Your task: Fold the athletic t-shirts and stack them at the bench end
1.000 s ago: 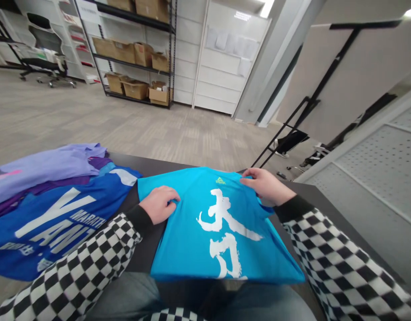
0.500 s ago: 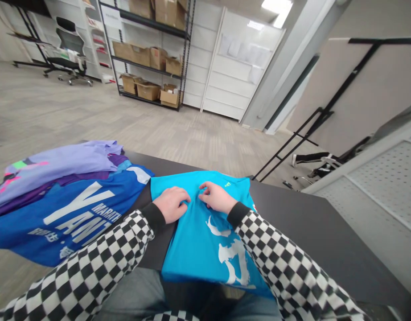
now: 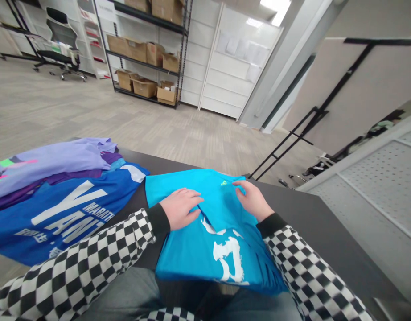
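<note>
A turquoise T-shirt (image 3: pixel 188 258) with white brush-style lettering and a small green logo is spread in front of me. Its near edge hangs over the front of the black table (image 3: pixel 312 236). Part of the shirt's upper layer lies folded across the lettering. My left hand (image 3: pixel 181 208) rests on the cloth at left of middle, fingers stretched out, holding nothing. On the shirt's right side, my right hand (image 3: pixel 254 199) touches the fabric near the logo, with thumb and forefinger apart.
At the left lie a blue printed shirt (image 3: pixel 75 209) and a lilac shirt (image 3: pixel 58 162), piled with purple cloth. A grey perforated panel (image 3: pixel 376 187) borders the table's right side. Beyond the floor stand a shelf with cardboard boxes (image 3: pixel 145 87) and an office chair (image 3: pixel 61 44).
My right hand has moved right, away from the left one, toward the shirt's right edge. My left hand has shifted slightly right and flattened. A fold now crosses the lettering.
</note>
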`<state>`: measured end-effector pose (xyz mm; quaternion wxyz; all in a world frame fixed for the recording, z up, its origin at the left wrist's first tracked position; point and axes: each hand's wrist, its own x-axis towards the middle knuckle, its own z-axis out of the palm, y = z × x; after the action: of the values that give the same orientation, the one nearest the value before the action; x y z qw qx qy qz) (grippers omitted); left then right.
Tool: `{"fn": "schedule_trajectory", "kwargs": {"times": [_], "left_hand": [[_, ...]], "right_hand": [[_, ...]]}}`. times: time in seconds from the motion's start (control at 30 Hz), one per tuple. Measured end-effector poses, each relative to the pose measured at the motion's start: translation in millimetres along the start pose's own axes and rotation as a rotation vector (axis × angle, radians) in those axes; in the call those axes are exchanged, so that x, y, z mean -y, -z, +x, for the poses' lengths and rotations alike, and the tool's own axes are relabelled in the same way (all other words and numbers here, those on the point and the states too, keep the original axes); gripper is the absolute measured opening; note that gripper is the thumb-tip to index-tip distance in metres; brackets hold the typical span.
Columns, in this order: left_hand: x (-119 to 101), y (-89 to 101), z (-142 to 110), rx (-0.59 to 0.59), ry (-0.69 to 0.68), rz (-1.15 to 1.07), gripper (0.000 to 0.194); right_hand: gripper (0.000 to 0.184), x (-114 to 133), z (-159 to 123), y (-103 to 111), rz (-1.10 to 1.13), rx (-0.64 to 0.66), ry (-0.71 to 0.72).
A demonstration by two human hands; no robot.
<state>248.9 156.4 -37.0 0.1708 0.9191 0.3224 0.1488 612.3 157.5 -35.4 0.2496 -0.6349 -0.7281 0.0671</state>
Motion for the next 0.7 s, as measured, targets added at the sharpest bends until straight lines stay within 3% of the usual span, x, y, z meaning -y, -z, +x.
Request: {"fn": "schedule_trajectory", "kwargs": {"times": [0.13, 0.27, 0.43, 0.7], "left_hand": [[-21, -16.9, 27, 0.072, -0.060, 0.059, 0.051], [-18, -27.6, 42, -0.029, 0.058, 0.175, 0.047], [-3, -25.2, 40, -0.114, 0.242, 0.284, 0.035], [7, -23.5, 38, -0.122, 0.283, 0.202, 0.023]], "right_hand": [[0.049, -43, 4, 3, -0.139, -0.036, -0.009], [0.055, -73, 21, -3, -0.142, -0.006, -0.112], [0.056, -92, 44, -12, -0.033, 0.001, -0.136], [0.043, -113, 57, -10, 0.103, 0.061, -0.126]]}}
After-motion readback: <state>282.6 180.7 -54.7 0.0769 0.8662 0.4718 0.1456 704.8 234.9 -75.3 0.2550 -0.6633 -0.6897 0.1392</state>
